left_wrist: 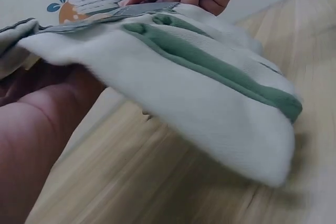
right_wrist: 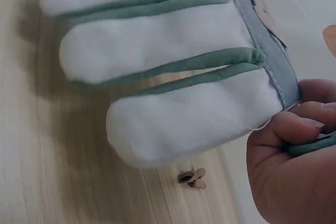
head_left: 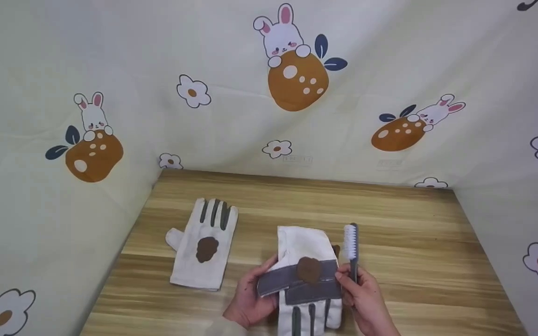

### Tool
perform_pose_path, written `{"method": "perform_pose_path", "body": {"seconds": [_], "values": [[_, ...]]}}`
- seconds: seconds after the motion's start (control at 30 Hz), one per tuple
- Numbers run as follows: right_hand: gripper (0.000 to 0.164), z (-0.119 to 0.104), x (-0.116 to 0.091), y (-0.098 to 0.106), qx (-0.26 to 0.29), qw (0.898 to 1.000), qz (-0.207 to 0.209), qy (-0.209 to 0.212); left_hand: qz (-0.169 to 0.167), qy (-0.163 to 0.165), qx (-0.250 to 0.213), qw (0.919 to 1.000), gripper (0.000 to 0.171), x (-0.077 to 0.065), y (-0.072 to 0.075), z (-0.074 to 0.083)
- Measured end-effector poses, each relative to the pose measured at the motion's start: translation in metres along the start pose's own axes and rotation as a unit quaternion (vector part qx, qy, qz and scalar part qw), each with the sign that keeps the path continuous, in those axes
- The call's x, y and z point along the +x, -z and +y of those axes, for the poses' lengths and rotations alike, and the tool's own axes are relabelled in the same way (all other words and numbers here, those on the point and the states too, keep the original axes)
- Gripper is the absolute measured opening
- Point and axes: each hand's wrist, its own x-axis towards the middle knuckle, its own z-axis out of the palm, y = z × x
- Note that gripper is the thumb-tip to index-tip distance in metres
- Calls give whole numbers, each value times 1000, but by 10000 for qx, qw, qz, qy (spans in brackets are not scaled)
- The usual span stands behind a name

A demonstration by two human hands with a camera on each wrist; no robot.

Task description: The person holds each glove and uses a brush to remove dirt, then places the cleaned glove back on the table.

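Note:
In the head view a white work glove (head_left: 301,242) with grey palm bands hangs fingers toward me, a brown patch (head_left: 309,269) on its palm. My left hand (head_left: 255,296) holds it from the left side, most of the fingers hidden beneath the fabric. At its right edge, my right hand (head_left: 364,294) grips a small brush (head_left: 351,245) by its dark handle, white bristles upward and facing the glove. The fingertips of that hand also touch the glove's edge. The right wrist view shows the glove's fingers (right_wrist: 189,114) raised over the table.
A second white glove (head_left: 199,266), also with a brown patch, lies flat on the wooden table (head_left: 399,219) at left. A small brown piece (right_wrist: 193,178) sits on the table beyond the held glove. Cloth walls (head_left: 231,126) with rabbit prints stand around the table.

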Motion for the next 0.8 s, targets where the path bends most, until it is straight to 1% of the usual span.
{"method": "perform_pose_path", "body": {"seconds": [0.07,0.13,0.2,0.27,0.3,0.37,0.43,0.5,0.57,0.67,0.8], "values": [[18,0,0,0,138,9999,54,22,-58,-109,17,9999,57,-1,1,-3],[17,-1,0,-1,211,9998,59,32,-34,-214,212,9995,53,-2,1,-6],[17,-1,-1,-1,261,9996,66,25,220,-215,600,9977,49,-2,-1,-9],[18,-2,-1,-2,229,9997,71,-13,578,-167,1043,9927,49,-1,-4,-11],[19,-2,-1,-3,197,9998,72,-43,759,-101,1190,9899,50,0,-6,-12],[21,-2,-1,-4,146,9998,89,-102,1070,164,1397,9843,49,1,-8,-13],[23,-3,-1,-4,86,9998,82,-140,1221,345,1357,9826,49,3,-9,-13],[23,-3,-1,-4,42,9999,70,-151,1270,489,1196,9834,50,4,-9,-12],[23,-2,-2,-4,41,9999,34,-104,1282,556,1060,9845,50,5,-9,-12],[25,-1,-2,-4,-59,10000,-43,58,1174,614,880,9873,49,6,-7,-11],[27,1,0,-4,-563,9981,-36,261,961,767,708,9899,47,5,-5,-10]]}}
